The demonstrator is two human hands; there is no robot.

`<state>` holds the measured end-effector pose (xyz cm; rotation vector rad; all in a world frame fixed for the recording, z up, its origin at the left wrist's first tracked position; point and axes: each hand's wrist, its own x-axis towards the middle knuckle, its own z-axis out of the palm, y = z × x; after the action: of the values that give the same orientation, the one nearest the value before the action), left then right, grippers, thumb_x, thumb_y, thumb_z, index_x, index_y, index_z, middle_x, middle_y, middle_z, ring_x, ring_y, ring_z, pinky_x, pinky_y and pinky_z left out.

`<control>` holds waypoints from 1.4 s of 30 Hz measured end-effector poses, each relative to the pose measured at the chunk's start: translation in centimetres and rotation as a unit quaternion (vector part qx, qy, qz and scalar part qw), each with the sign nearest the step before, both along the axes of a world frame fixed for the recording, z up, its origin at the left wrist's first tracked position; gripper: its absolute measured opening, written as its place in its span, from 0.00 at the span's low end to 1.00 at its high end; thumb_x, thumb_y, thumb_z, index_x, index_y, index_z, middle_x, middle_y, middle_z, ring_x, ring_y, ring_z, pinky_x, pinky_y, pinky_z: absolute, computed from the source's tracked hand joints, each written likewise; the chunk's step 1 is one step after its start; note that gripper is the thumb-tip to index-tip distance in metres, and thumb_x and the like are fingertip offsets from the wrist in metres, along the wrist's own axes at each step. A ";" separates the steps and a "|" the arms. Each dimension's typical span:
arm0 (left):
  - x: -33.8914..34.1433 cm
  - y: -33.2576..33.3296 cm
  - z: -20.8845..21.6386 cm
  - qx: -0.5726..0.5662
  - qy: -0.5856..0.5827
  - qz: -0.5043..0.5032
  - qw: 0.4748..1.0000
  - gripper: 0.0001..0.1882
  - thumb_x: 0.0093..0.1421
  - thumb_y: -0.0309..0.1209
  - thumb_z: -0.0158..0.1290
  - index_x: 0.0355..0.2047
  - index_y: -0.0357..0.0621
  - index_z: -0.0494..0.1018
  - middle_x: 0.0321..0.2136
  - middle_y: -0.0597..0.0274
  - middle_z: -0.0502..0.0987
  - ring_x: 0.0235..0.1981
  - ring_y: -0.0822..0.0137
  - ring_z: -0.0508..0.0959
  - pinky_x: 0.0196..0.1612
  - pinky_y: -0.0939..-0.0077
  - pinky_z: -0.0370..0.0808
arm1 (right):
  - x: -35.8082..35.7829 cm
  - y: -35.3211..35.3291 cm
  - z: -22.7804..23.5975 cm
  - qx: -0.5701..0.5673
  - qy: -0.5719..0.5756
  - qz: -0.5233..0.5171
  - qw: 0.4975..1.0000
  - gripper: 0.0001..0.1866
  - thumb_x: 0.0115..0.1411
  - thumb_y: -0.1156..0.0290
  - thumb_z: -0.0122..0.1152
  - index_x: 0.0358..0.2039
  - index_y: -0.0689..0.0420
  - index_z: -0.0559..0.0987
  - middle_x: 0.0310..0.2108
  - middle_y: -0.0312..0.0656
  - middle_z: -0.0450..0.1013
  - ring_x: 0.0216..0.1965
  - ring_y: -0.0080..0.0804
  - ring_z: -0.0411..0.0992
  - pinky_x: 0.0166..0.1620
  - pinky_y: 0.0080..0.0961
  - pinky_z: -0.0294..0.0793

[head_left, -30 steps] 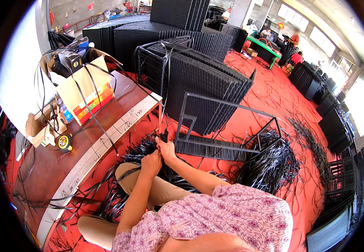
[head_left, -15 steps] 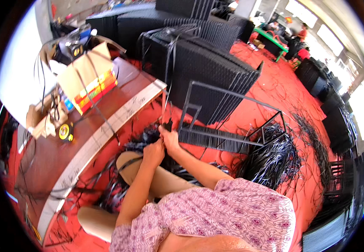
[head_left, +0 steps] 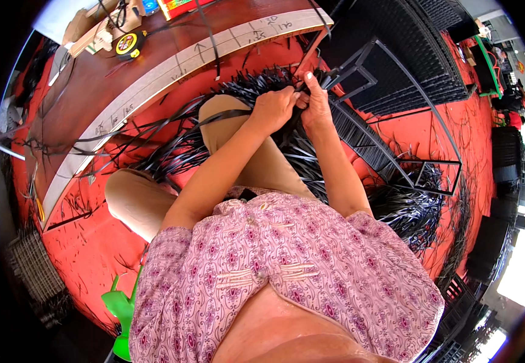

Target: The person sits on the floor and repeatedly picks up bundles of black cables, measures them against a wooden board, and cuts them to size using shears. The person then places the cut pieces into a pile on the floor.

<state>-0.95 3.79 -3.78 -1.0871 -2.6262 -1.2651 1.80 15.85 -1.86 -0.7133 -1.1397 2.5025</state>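
Note:
My left hand (head_left: pixel 274 109) is closed at the near end of a dark metal frame (head_left: pixel 423 91), its fingers pinching black plastic strips. Right beside it, my right hand (head_left: pixel 318 109) is wrapped around the same black strips (head_left: pixel 299 97), thumb stretched up along them. The frame extends from my hands toward the right, with a band of black weaving (head_left: pixel 362 139) along its lower side. Exactly how the strips pass around the frame is hidden by my fingers. Loose black strips (head_left: pixel 178 151) hang below my hands and across my knee.
To my left stands a brown table (head_left: pixel 147 72) with a marked, pale edge strip (head_left: pixel 135 109); a yellow tape measure (head_left: pixel 129 45) lies on it. Black woven panels (head_left: pixel 389 57) are stacked ahead. A strip heap (head_left: pixel 414 212) lies right. A green stool (head_left: pixel 120 308) is behind me.
The view has tipped downward and turned, so table and frame appear shifted. Both hands stay together at the frame's end; the right thumb now points up.

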 end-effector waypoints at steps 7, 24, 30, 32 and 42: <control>0.0 0.2 -0.6 0.001 0.003 0.003 1.000 0.13 0.63 0.38 0.45 0.29 0.42 0.67 0.17 0.45 0.72 0.22 0.43 0.75 0.24 0.52 0.70 | 0.5 0.8 -0.8 0.002 0.007 0.068 0.998 0.20 0.49 0.64 0.70 0.41 0.57 0.77 0.25 0.31 0.68 0.16 0.14 0.60 0.17 0.12 0.54; 0.9 0.4 0.9 -0.051 0.127 -0.043 0.990 0.09 0.59 0.33 0.47 0.35 0.42 0.71 0.20 0.50 0.76 0.21 0.49 0.77 0.23 0.54 0.73 | 1.3 0.2 0.6 0.157 -0.072 0.009 0.985 0.19 0.54 0.51 0.61 0.16 0.52 0.73 0.13 0.32 0.66 0.11 0.22 0.61 0.14 0.19 0.52; 0.6 0.2 2.3 -0.136 0.016 -0.081 0.987 0.13 0.61 0.37 0.45 0.31 0.40 0.70 0.22 0.41 0.75 0.27 0.42 0.77 0.28 0.49 0.72 | 1.4 -0.4 -6.6 0.192 -0.101 -0.079 0.973 0.24 0.55 0.49 0.60 0.13 0.54 0.70 0.11 0.34 0.63 0.12 0.26 0.60 0.17 0.26 0.57; -0.5 0.4 2.2 -0.152 0.023 -0.107 0.982 0.12 0.62 0.36 0.44 0.30 0.39 0.69 0.22 0.44 0.76 0.27 0.43 0.77 0.30 0.49 0.72 | 0.1 0.5 -2.3 0.129 -0.134 -0.091 0.978 0.26 0.54 0.49 0.60 0.12 0.56 0.69 0.10 0.34 0.62 0.12 0.28 0.60 0.18 0.27 0.57; -5.2 -4.4 3.8 -0.227 0.041 -0.112 0.967 0.13 0.61 0.40 0.47 0.29 0.42 0.70 0.24 0.45 0.77 0.29 0.45 0.78 0.31 0.49 0.72 | -4.3 -0.6 -0.4 0.080 -0.107 -0.102 0.986 0.21 0.60 0.51 0.54 0.19 0.55 0.73 0.17 0.34 0.66 0.13 0.23 0.58 0.16 0.22 0.54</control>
<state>-6.17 -0.63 0.02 -1.4929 -2.8665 -0.6239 -2.47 15.24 -2.28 -1.0156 -1.2519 2.1792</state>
